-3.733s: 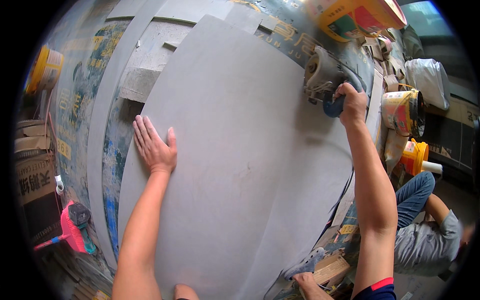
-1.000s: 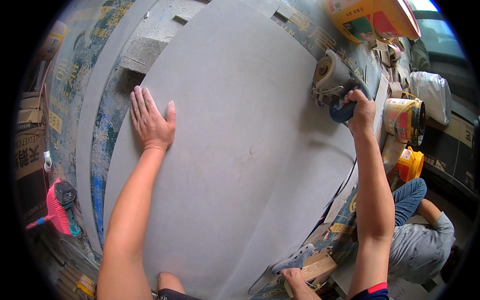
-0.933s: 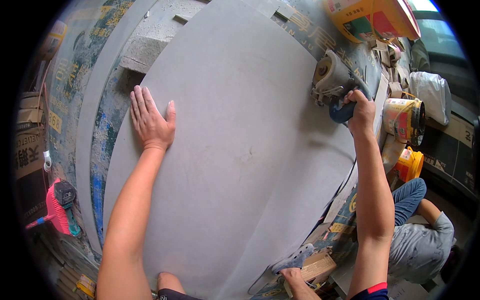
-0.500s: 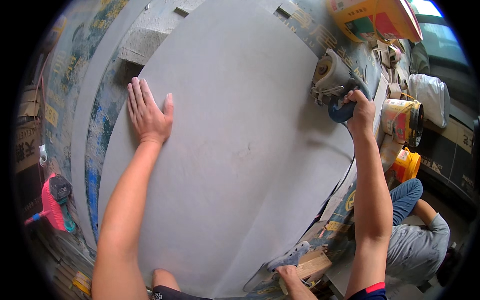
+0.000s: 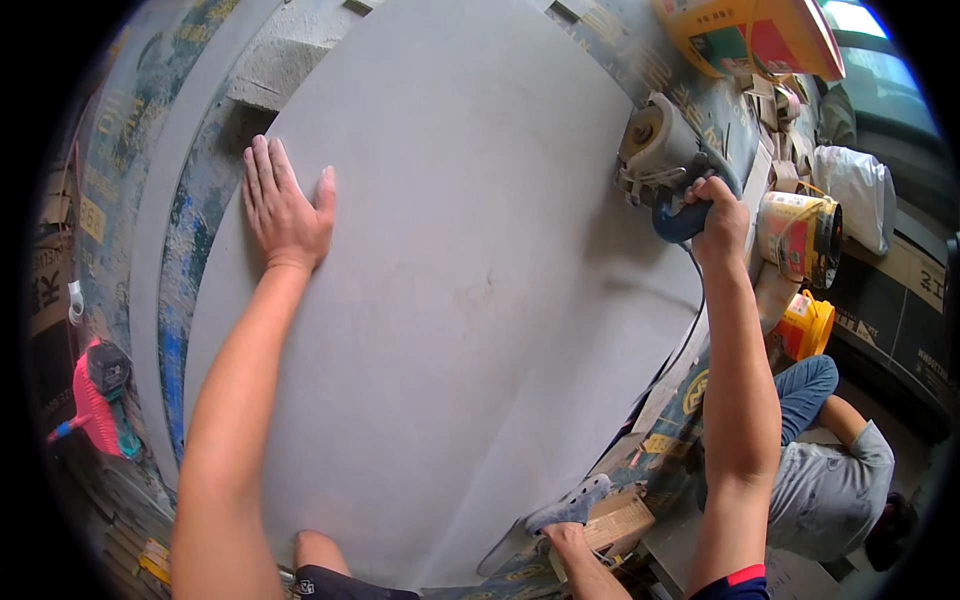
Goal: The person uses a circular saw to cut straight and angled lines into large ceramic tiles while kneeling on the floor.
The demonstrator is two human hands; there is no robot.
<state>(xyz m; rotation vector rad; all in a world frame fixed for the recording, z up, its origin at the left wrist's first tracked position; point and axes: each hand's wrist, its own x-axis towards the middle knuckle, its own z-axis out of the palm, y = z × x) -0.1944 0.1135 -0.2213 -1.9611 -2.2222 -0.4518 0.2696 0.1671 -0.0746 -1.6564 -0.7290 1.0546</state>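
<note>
A large, smooth grey slab (image 5: pixel 440 330) lies in front of me. My left hand (image 5: pixel 285 215) rests flat on it close to the left edge, with its fingers stretched out and nothing held. At the slab's far right edge, my right hand (image 5: pixel 718 215) is wrapped around the dark blue handle of a handheld circular cutter (image 5: pixel 660 140). The cutter has a grey, dusty body and a metal base plate. Its blade cannot be made out, and a dark cable (image 5: pixel 690 325) trails from it along the right edge.
Beneath the slab is a worn, printed dark board (image 5: pixel 205 215). A rough pale block (image 5: pixel 285 75) sits beyond the left edge. Right: a large yellow bucket (image 5: pixel 750 35), smaller buckets (image 5: pixel 795 240), and a seated person (image 5: pixel 825 480). Left: a pink brush-like tool (image 5: pixel 95 405).
The view has shifted slightly, so the slab and my left hand appear a little higher and farther left. Both hands keep their places, and the right one still holds the cutter.
</note>
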